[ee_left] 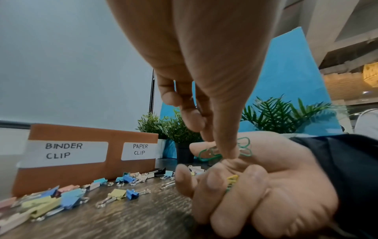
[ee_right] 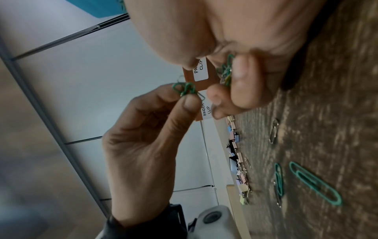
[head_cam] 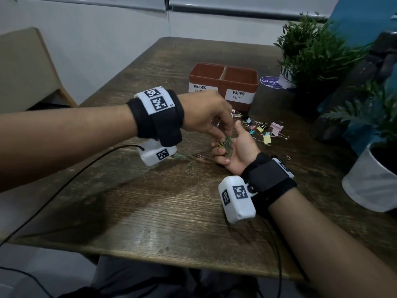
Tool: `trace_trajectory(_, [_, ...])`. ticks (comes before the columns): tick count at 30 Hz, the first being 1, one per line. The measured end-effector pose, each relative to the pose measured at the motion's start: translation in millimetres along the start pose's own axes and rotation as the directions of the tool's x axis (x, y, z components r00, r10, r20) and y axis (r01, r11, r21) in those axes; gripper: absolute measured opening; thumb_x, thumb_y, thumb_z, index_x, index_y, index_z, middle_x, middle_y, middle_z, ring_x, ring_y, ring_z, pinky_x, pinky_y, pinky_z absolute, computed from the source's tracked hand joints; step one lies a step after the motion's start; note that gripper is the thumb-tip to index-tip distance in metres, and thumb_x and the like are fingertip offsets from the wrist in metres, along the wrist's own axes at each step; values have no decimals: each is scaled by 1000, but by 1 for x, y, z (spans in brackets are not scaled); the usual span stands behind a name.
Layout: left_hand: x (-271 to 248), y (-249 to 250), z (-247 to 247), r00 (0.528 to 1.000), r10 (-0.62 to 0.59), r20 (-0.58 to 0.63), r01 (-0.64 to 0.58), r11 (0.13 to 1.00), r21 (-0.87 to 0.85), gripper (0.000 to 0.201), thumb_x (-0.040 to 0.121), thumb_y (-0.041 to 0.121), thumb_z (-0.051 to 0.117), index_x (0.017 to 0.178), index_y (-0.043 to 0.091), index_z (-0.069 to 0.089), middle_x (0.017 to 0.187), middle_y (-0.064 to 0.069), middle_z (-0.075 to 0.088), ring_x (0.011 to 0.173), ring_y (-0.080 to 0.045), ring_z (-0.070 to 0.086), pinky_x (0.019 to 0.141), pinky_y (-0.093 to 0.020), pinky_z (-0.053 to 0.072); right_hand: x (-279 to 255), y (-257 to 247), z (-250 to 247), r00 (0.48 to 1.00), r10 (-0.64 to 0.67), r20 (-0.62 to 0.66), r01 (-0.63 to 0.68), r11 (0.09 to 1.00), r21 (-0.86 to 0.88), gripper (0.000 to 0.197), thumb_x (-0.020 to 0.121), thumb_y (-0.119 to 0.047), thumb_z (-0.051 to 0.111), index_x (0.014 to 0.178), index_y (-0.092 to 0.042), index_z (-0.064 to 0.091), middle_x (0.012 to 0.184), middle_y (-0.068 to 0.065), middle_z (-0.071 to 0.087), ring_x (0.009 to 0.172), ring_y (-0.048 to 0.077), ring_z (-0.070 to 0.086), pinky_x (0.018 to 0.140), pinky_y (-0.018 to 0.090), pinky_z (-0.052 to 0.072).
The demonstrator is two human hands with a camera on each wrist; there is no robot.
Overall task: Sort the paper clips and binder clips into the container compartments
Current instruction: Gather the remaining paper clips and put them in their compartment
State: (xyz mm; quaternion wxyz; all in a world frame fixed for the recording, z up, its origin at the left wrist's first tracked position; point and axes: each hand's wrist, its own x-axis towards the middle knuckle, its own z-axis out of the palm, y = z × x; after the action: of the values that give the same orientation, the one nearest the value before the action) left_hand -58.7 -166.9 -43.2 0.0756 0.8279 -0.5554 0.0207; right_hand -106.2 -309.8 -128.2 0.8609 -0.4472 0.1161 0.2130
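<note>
In front of the brown container labelled "BINDER CLIP" and "PAPER CLIP", green paper clips are pinched by the left hand above more cupped in the palm-up right hand.

"Binder clip" label partly hidden
</note>
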Motion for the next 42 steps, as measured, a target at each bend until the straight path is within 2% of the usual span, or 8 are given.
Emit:
trace_trajectory(4, [1, -7, 8, 999, -14, -47, 13, 1000, -11, 23, 82, 38, 74, 102, 26, 76, 88, 12, 71, 69, 1, 54, 68, -6, 37, 3, -1, -2, 999, 0, -33, 2, 998, 58, 70, 100, -64, 17, 110, -6, 55, 64, 5, 46, 38, 10, 34, 31, 16, 21])
trace_trajectory(9, [-23, -6, -3, 979, -91, -180, 96, 995, 18, 23, 88, 44, 65, 94, 24, 76, 78, 13, 67, 64, -3, 58, 62, -19, 48, 3, -1, -3, 998, 10, -64, -7, 999, 50, 53, 105, -50, 24, 83, -11, 53, 61, 4, 50, 36, 10, 35, 33, 15, 19])
trace_trajectory(12, [-54, -17, -4, 949, -309, 60, 310, 951, -4, 18, 83, 46, 69, 87, 30, 75, 71, 17, 68, 62, 3, 62, 61, -17, 48, 6, -3, -7, 995, -6, -99, 9, 999, 31, 50, 105, -48, 28, 86, -11, 55, 62, 4, 50, 37, 10, 35, 34, 15, 20])
trace_trajectory(14, [-74, -22, 4, 860, -440, 256, 455, 890, 2, 18, 79, 49, 74, 85, 32, 75, 69, 19, 70, 63, 8, 62, 62, -16, 47, 7, -2, -6, 995, -5, -103, 6, 1000, 4, 51, 104, -51, 30, 85, -12, 55, 62, 3, 50, 37, 10, 35, 34, 16, 20])
trace_trajectory(19, [-89, -26, 21, 782, -552, 289, 581, 814, -19, 23, 74, 46, 80, 87, 27, 75, 70, 16, 70, 65, 8, 63, 59, -7, 47, 8, 2, -1, 995, -5, -102, -4, 997, -82, 53, 100, -58, 34, 84, -13, 56, 63, 2, 51, 39, 9, 35, 33, 17, 21])
trace_trajectory(29, [-89, -22, 25, 772, -546, 326, 591, 805, -53, 4, 82, 27, 75, 83, 25, 71, 74, 15, 72, 67, 4, 65, 68, -21, 54, 5, 2, -1, 996, -25, -89, 15, 994, -112, 54, 97, -63, 34, 84, -15, 54, 65, 1, 48, 39, 9, 34, 32, 16, 22])
trace_trajectory(37, [-79, -10, 30, 793, -541, 279, 597, 782, -180, 25, 80, 33, 78, 102, 29, 69, 75, 14, 72, 65, 8, 63, 64, -10, 44, 6, 2, 0, 995, -40, -90, 26, 989, -146, 54, 96, -64, 37, 84, -15, 54, 65, 1, 49, 39, 9, 34, 32, 16, 22])
trace_trajectory(42, [-73, -8, 33, 767, -603, 218, 634, 764, -117, 18, 73, 33, 83, 87, 24, 75, 70, 16, 69, 62, 9, 61, 65, -14, 48, 6, 2, 0, 996, -35, -82, 22, 988, -152, 53, 97, -63, 36, 81, -16, 54, 64, 1, 48, 38, 9, 34, 32, 16, 22])
